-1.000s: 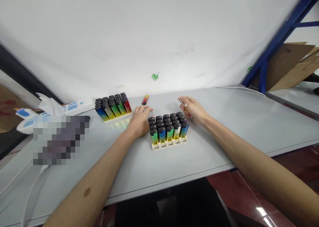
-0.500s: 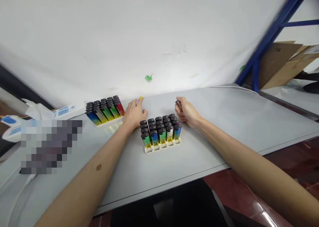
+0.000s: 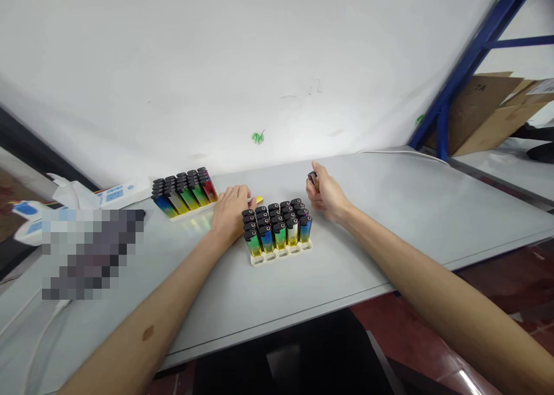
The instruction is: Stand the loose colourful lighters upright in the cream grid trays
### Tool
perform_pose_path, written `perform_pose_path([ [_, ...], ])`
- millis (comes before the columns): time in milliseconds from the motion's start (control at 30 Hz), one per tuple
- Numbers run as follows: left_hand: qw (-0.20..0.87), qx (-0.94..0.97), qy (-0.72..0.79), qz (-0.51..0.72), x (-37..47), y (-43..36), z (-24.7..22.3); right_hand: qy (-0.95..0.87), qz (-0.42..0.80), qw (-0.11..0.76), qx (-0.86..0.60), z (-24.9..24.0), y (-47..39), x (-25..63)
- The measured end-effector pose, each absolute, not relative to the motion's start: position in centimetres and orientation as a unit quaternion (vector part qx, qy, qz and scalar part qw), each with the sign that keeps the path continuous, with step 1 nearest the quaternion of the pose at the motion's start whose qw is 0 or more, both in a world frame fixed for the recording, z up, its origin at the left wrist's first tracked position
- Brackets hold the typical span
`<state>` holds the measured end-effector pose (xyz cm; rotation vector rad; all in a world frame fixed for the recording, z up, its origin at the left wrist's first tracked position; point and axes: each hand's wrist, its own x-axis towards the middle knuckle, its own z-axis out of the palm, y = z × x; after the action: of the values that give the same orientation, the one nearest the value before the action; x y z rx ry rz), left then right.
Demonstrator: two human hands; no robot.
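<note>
In the middle of the table, a pale tray (image 3: 283,255) holds several rows of upright lighters (image 3: 280,233) with black tops and coloured, yellow-based bodies. The row of slots along its front edge has no lighters in it. Just behind its left side, my left hand (image 3: 231,210) is closed, fingers curled, on a lighter (image 3: 259,200); only the yellow end shows past the thumb. Beyond the tray's right side my right hand (image 3: 325,193) is closed around another lighter (image 3: 312,177). Its dark top pokes out beneath my raised thumb, and the fingers hide the body.
A second tray of lighters (image 3: 184,193) stands at the back left, near the wall. Left of it are a white power strip (image 3: 123,193), cables and a blurred dark object (image 3: 93,256). Cardboard boxes (image 3: 493,112) lean behind a blue metal frame (image 3: 445,106) at right.
My left hand has drawn back slightly and its fingers have curled; the yellow end now points right instead of away. My right thumb has lifted, showing more of the lighter's top.
</note>
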<state>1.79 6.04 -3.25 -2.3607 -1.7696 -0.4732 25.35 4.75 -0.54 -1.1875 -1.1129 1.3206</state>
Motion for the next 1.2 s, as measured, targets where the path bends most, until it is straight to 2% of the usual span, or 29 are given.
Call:
perform_pose_path([
  [300,0.091,-0.785,-0.599,-0.129,1.2,5.0,-3.5,-0.474,0.513,0.525,-0.486,-0.7,5.0,25.3],
  [567,0.017,-0.798,-0.581,-0.159,0.9,4.8,-2.8,-0.513,0.437,0.567,-0.473,-0.8,5.1,25.6],
  [767,-0.044,-0.803,-0.572,-0.158,0.8,4.4,-2.0,-0.58,0.363,0.539,-0.491,0.1,4.4,25.9],
  [1000,-0.082,-0.847,-0.501,-0.157,0.1,4.3,-1.9,-0.582,0.334,0.601,-0.434,2.0,4.1,27.3],
  [1200,-0.086,-0.838,-0.515,-0.159,0.6,4.1,-1.8,-0.64,0.263,0.621,-0.368,3.3,0.6,25.5],
])
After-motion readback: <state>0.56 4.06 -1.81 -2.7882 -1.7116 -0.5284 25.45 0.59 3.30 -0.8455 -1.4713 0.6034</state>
